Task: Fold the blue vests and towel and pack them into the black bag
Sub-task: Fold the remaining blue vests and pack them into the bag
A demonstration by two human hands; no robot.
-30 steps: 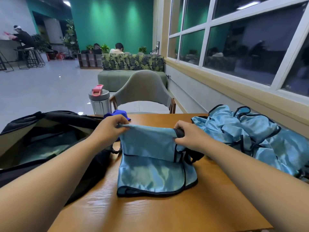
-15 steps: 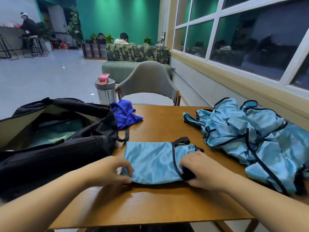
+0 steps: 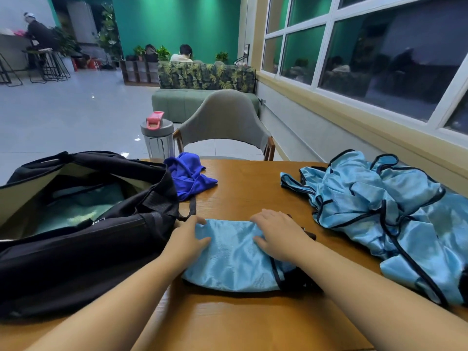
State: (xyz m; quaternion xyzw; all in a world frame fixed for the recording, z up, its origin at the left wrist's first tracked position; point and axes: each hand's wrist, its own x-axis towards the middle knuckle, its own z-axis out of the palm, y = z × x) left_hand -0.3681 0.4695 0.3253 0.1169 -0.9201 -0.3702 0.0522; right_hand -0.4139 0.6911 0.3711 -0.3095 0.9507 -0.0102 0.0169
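Slippery blue satin – the folded vest near the table's front edge, pinned under the flat, spread left hand and right hand – looked liable to spring open once lifted toward the black bag.

One cam only, worn on my head, wide-angle, so no 2nd view to overlap w/ it. It looks fwd and down over my forearms at the wooden table, close in. Top of frame reaches past the grey chair to the green wall; windows run along the right.
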